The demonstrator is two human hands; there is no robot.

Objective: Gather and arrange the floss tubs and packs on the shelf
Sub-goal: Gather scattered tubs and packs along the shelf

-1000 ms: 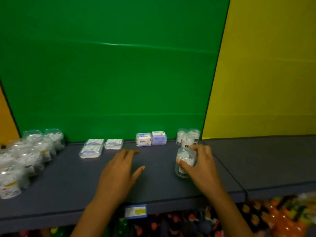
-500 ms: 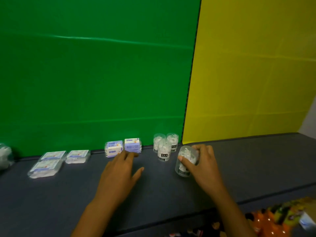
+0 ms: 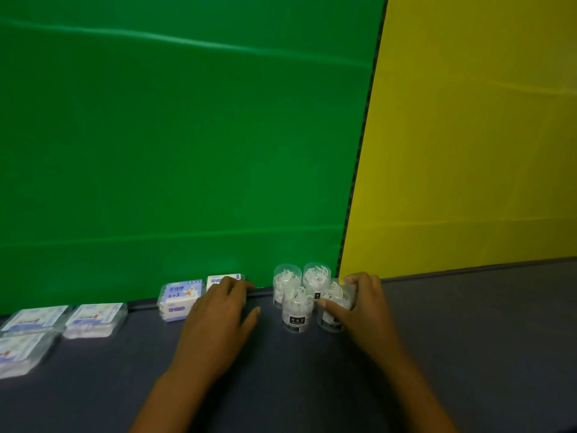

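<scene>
My right hand (image 3: 363, 310) grips a clear floss tub (image 3: 334, 307) that stands on the dark shelf (image 3: 468, 339), touching a cluster of three like tubs (image 3: 296, 304) near the back wall. My left hand (image 3: 218, 323) lies flat on the shelf, fingers apart, its fingertips over the right one of two small purple-and-white floss boxes (image 3: 179, 300). Flat clear floss packs (image 3: 93, 318) lie in a group at the far left, partly cut off by the frame edge.
A green panel (image 3: 187, 135) and a yellow panel (image 3: 468, 135) form the back wall behind the shelf. The shelf surface runs on to the right of the tubs.
My right hand has carried the tub back and set it against the three tubs. My left hand slid forward to the boxes. The view swung right, dropping the left tub group from sight.
</scene>
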